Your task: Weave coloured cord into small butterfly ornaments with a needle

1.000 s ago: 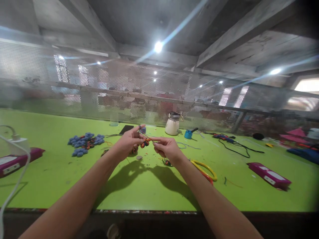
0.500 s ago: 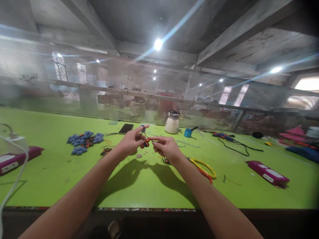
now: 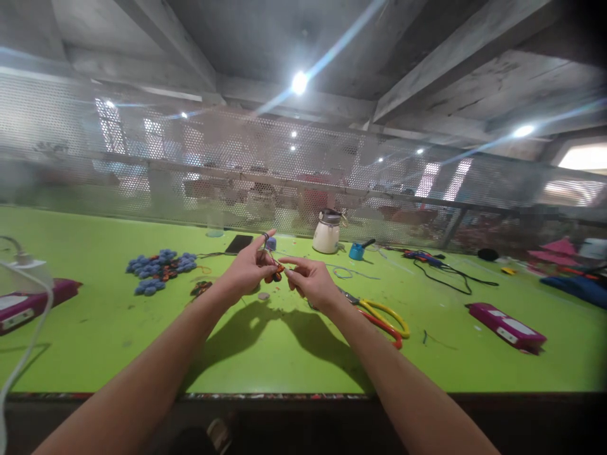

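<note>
Over the middle of the table, my left hand (image 3: 245, 270) pinches a small orange-and-dark yarn piece (image 3: 274, 274) between thumb and fingers. Dark yarn is looped around its raised index finger and runs down to the piece. My right hand (image 3: 310, 281) is just right of it, thumb and fingers closed at the piece's edge. Whatever those fingertips hold is too small to make out. A small blue-purple object (image 3: 270, 243) stands on the table behind my left hand. Scissors (image 3: 384, 316) with yellow and red handles lie partly behind my right wrist.
Blue flower-like pieces (image 3: 161, 268) lie left on the green table (image 3: 284, 373), near a dark phone (image 3: 239, 244). Behind are a white jug (image 3: 327, 232) and a blue pot (image 3: 356, 251). Purple boxes (image 3: 507, 327) sit at both sides; a white cable (image 3: 40, 341) hangs left.
My left index finger has tilted left, showing the blue-purple object behind it. My right hand has shifted slightly, with its index finger higher over the yarn piece. The view has moved a little.
</note>
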Tool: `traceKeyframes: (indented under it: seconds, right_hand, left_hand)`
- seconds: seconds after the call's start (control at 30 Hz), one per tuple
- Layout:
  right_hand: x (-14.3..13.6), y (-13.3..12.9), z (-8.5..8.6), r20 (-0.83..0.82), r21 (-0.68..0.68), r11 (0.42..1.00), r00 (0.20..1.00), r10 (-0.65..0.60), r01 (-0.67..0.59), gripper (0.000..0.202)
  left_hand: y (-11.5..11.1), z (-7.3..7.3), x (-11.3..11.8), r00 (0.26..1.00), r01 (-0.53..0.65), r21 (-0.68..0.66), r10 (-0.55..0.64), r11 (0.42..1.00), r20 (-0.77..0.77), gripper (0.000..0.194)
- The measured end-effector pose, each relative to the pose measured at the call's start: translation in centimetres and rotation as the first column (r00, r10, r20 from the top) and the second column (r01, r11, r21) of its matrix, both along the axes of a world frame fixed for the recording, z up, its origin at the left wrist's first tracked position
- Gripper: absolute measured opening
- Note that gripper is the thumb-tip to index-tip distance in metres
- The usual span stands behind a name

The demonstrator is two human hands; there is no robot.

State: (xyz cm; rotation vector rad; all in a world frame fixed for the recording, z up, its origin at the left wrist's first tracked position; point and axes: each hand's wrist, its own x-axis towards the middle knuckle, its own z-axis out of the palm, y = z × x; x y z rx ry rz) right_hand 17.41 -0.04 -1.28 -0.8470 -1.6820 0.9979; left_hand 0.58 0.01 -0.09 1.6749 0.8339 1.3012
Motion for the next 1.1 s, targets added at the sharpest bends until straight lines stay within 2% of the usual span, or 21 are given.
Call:
traceKeyframes:
  seconds: [0.2, 0.33, 0.53, 0.63, 0.87, 1.1]
  right_hand:
    - [-0.7, 0.1, -0.5, -0.049, 0.011, 0.998, 0.997, -0.059, 0.060, 0.031]
    - [-0.8, 0.7, -0.9, -0.088, -0.040, 0.995, 0.991, -0.097, 0.094, 0.031]
    - [0.0, 0.6, -0.4, -0.098, -0.223, 0.975, 0.995, -0.017, -0.006, 0.038]
    - [0.5, 0.3, 0.1, -0.112, -0.283, 0.957, 0.993, 0.030, -0.061, 0.041]
    - [0.2, 0.1, 0.4, -0.169, -0.252, 0.966, 0.986, 0.014, -0.056, 0.044]
    - [-0.2, 0.2, -0.1, -0.191, -0.240, 0.970, 0.982, -0.005, -0.042, 0.043]
  left_hand:
    - [-0.3, -0.1, 0.6, 1.000, 0.026, -0.042, -0.025, 0.999, 0.010, 0.093]
    - [-0.5, 0.0, 0.6, 1.000, 0.017, -0.050, -0.016, 0.999, 0.020, 0.082]
    - [-0.2, -0.2, 0.3, 0.999, -0.027, -0.056, 0.029, 0.998, 0.031, 0.085]
    - [-0.1, -0.2, 0.3, 0.998, 0.003, -0.070, 0.002, 0.998, 0.061, 0.089]
    - [-0.1, -0.3, 0.0, 0.984, 0.074, -0.159, -0.046, 0.985, 0.171, 0.099]
    - [0.0, -0.3, 0.0, 0.981, 0.093, -0.272, -0.041, 0.958, 0.192, 0.087]
